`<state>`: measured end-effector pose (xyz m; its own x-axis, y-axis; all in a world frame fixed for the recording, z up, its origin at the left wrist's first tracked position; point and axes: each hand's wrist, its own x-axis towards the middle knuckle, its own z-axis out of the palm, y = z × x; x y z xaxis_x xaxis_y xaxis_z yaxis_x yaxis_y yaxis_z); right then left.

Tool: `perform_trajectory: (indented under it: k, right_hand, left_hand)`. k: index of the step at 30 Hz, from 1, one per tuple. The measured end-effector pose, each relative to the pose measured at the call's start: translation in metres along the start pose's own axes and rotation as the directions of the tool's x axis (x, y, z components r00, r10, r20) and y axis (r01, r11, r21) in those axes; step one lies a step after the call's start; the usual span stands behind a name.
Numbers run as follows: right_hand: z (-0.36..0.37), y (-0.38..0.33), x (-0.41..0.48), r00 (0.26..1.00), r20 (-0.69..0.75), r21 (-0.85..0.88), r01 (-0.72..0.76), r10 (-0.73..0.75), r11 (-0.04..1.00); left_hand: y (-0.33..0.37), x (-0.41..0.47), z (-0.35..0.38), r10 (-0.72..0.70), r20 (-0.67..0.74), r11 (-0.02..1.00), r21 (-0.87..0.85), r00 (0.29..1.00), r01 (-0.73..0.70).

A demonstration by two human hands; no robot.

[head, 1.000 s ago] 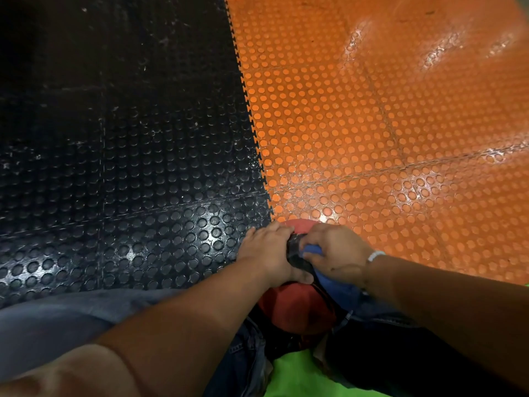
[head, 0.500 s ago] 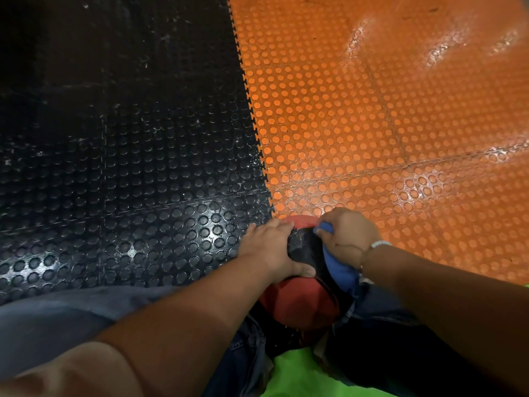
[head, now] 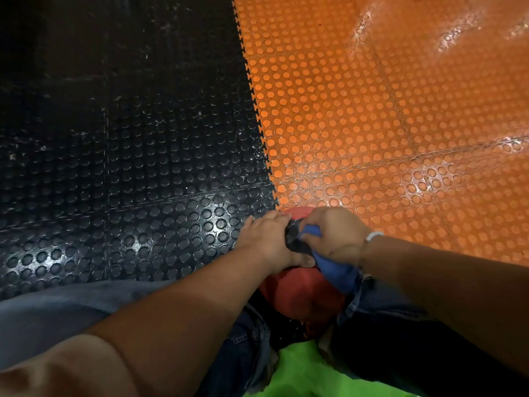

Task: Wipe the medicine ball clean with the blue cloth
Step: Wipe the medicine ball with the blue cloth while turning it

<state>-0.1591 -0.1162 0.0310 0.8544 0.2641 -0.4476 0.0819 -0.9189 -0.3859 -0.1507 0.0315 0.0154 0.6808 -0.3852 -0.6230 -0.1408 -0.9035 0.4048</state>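
Note:
A red and black medicine ball (head: 300, 290) sits between my knees on the floor. My left hand (head: 267, 239) lies over its top left side with fingers spread flat, holding it steady. My right hand (head: 336, 234) grips a bunched blue cloth (head: 335, 270) and presses it against the ball's black panel at the top right. The cloth trails down from under my palm toward my right knee. Much of the ball is hidden under both hands.
Studded rubber floor tiles lie ahead: black tiles (head: 128, 167) on the left, orange tiles (head: 386, 124) on the right, joined by a toothed seam. My jeans-clad legs (head: 243, 353) frame the ball, and a green shirt hem (head: 300, 373) shows at the bottom.
My right hand with the cloth slid away over the ball's top half a second ago and has now come back toward me a little. My left hand has stayed in place.

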Motion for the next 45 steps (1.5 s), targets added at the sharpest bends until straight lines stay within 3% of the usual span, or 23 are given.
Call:
perform_trajectory:
  k: [3, 5, 8, 13, 17, 23, 27, 32, 37, 40, 42, 45]
  right_hand:
    - [-0.008, 0.013, 0.015, 0.978, -0.087, 0.054, -0.187, 0.191, 0.981]
    - [-0.007, 0.011, 0.016, 0.978, -0.095, 0.030, -0.183, 0.185, 0.983]
    - [0.000, 0.003, 0.006, 0.999, -0.015, 0.051, -0.030, 0.031, 0.998]
    - [-0.013, 0.029, 0.014, 0.965, -0.029, 0.115, -0.254, 0.259, 0.960]
    - [-0.002, 0.013, 0.000, 0.998, -0.012, 0.072, -0.054, 0.055, 0.996]
    - [-0.006, 0.031, 0.007, 0.971, -0.088, 0.032, -0.223, 0.225, 0.974]
    - [0.004, 0.017, -0.002, 1.000, -0.022, -0.013, -0.018, 0.018, 1.000]
    - [-0.003, 0.035, 0.010, 0.977, -0.086, -0.048, -0.197, 0.193, 0.979]
    - [0.003, 0.017, -0.005, 0.999, 0.025, -0.040, 0.049, -0.048, 0.998]
    - [-0.005, 0.027, 0.006, 0.993, -0.053, 0.021, -0.108, 0.109, 0.994]
    - [-0.006, 0.025, 0.006, 0.988, -0.079, 0.001, -0.131, 0.131, 0.991]
    - [0.004, 0.008, -0.011, 0.997, -0.021, -0.030, 0.070, -0.071, 0.997]
  left_hand:
    - [0.005, -0.001, 0.001, 0.020, 0.001, 1.000, -0.003, 1.000, -0.020]
    - [0.006, 0.001, 0.000, 0.027, -0.010, 1.000, 0.005, 1.000, -0.027]
    - [0.005, 0.001, 0.002, 0.034, -0.027, 0.999, 0.015, 0.999, -0.034]
    - [0.014, -0.003, 0.006, 0.077, -0.011, 0.996, 0.055, 0.997, -0.076]
    - [0.010, -0.001, 0.006, 0.073, -0.019, 0.995, 0.065, 0.997, -0.072]
    - [0.014, -0.004, 0.007, 0.093, -0.009, 0.994, 0.059, 0.996, -0.093]
    - [0.013, -0.001, 0.008, 0.100, -0.020, 0.992, 0.083, 0.995, -0.098]
    - [0.014, -0.002, 0.011, 0.108, -0.007, 0.991, 0.079, 0.994, -0.107]
    - [0.012, -0.002, 0.009, 0.110, -0.008, 0.989, 0.100, 0.994, -0.109]
    - [0.014, -0.003, 0.009, 0.117, 0.006, 0.990, 0.079, 0.993, -0.117]
    - [0.016, -0.001, 0.009, 0.111, 0.006, 0.991, 0.081, 0.994, -0.111]
    - [0.016, -0.001, 0.008, 0.109, -0.004, 0.990, 0.086, 0.994, -0.108]
